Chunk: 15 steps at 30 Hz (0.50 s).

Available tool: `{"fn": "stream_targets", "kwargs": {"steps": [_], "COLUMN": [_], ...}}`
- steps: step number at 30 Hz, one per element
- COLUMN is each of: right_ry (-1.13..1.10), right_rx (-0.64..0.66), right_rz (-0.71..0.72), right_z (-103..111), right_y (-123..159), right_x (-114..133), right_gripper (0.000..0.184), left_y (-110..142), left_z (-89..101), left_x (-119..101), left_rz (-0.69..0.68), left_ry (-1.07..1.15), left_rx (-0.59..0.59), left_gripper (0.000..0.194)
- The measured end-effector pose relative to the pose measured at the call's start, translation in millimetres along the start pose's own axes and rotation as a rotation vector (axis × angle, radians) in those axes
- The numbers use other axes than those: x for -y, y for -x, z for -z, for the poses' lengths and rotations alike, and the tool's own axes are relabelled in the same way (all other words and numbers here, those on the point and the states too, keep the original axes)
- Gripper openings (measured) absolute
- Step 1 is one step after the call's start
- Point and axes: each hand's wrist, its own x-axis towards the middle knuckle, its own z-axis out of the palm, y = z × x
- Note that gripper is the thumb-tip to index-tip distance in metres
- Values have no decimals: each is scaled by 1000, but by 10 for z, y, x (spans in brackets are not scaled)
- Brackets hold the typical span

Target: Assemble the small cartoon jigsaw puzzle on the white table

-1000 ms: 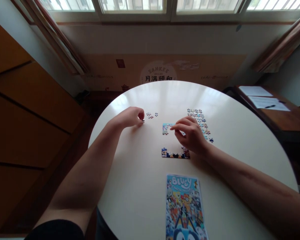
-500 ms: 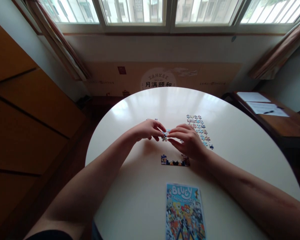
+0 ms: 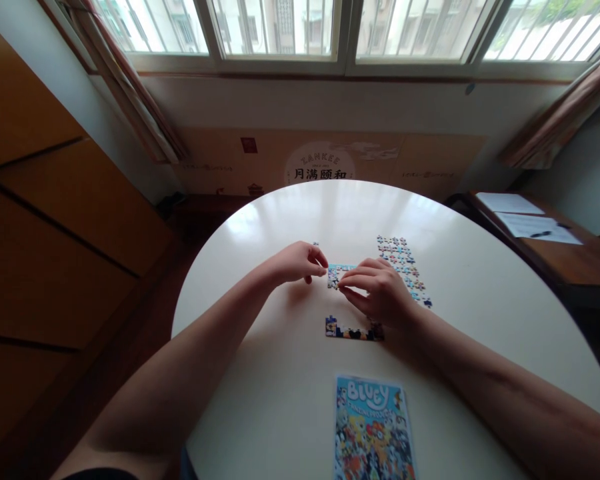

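A partly joined jigsaw section point(image 3: 333, 272), light blue along its top, lies on the white table between my hands. My left hand point(image 3: 300, 262) is at its left edge, thumb and index fingertips together; anything between them is too small to make out. Over the section's right part, my right hand point(image 3: 379, 287) pinches at a puzzle piece by its lower left corner and hides much of it. Nearer me lies a joined dark bottom strip of the puzzle point(image 3: 353, 333), its right end partly under my right hand's shadow.
Rows of loose puzzle pieces point(image 3: 403, 263) lie beyond my right hand. One small piece point(image 3: 316, 244) shows behind my left hand. A colourful Bluey picture sheet point(image 3: 375, 427) lies at the near side of the round table point(image 3: 260, 400). Papers point(image 3: 537, 227) rest on a brown side table.
My left hand has drawn slightly left, away from my right fingertips, uncovering more of the section's left edge. My right fingertips have moved lower on it. The view has shifted a little.
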Motion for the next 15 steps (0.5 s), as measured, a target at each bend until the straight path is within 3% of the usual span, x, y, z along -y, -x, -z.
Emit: {"fn": "stream_targets", "kwargs": {"steps": [4, 8, 15], "right_ry": [11, 15, 33], "right_rx": [80, 131, 148], "right_rz": [-2, -18, -22], "right_z": [-6, -15, -17], "right_y": [-9, -29, -43], "right_x": [3, 53, 76], "right_gripper": [10, 12, 14], "left_y": [8, 14, 26], "left_z": [0, -71, -126], "left_x": [19, 12, -25], "left_rz": [-71, -87, -71], "left_ry": [-300, -465, -525], "left_rx": [-153, -150, -155], "left_gripper": [16, 23, 31]}}
